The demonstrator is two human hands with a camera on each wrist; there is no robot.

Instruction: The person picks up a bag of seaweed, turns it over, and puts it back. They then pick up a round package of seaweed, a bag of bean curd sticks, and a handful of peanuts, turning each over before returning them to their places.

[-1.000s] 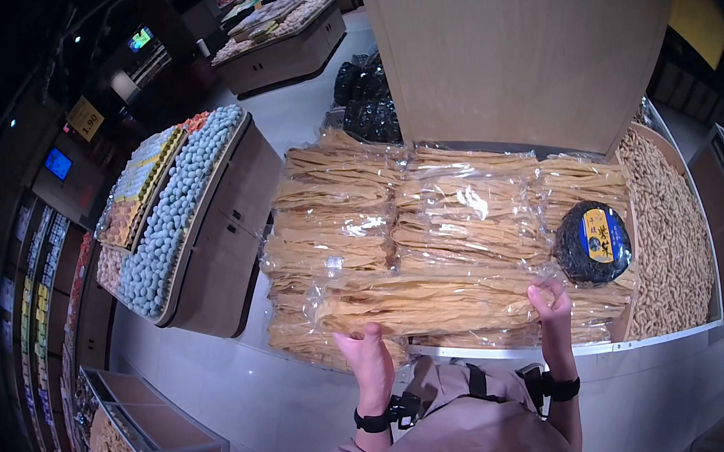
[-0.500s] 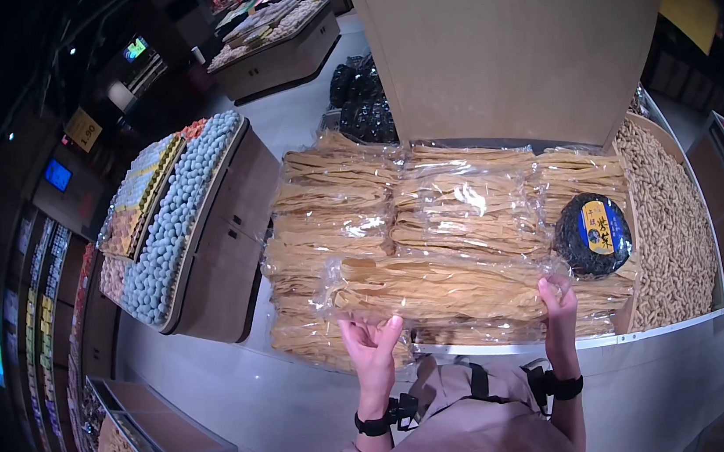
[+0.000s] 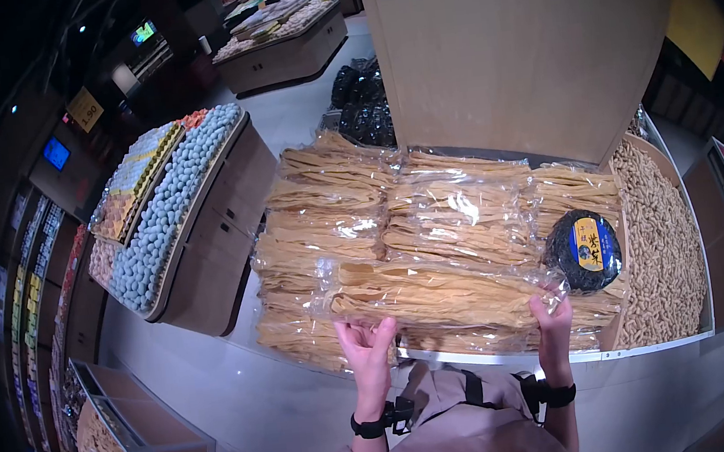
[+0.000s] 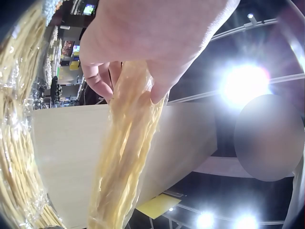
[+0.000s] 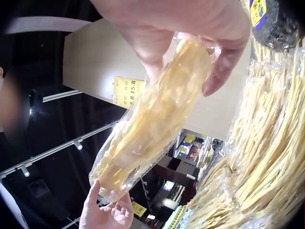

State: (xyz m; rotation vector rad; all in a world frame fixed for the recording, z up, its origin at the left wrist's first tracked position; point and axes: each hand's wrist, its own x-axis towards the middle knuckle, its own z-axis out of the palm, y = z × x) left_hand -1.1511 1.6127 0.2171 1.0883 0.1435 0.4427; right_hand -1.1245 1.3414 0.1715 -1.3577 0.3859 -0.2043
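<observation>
A long clear plastic bag of dried bean curd sticks [image 3: 439, 290] is held crosswise over the front of a display of similar bags. My left hand [image 3: 366, 353] grips its left end from the near side; in the left wrist view, thumb and fingers [image 4: 97, 78] close on both sides of the bag. At the other end, my right hand [image 3: 554, 329] pinches the wrapper and sticks between thumb and fingers, as the right wrist view shows. Bagged bean curd sticks [image 3: 328, 238] lie in rows beneath and behind the held one.
Right of the rows sits a round black package with a yellow and blue label [image 3: 583, 250]. Beyond it, a bin holds small light-brown pieces [image 3: 659, 239]. A wooden panel [image 3: 511, 51] rises behind the display. An egg stand [image 3: 173, 193] is at left.
Both hands keep hold of the bag. It rises slightly away from the body at first, and the left fingers shift against its lower edge. The head view sways a little.
</observation>
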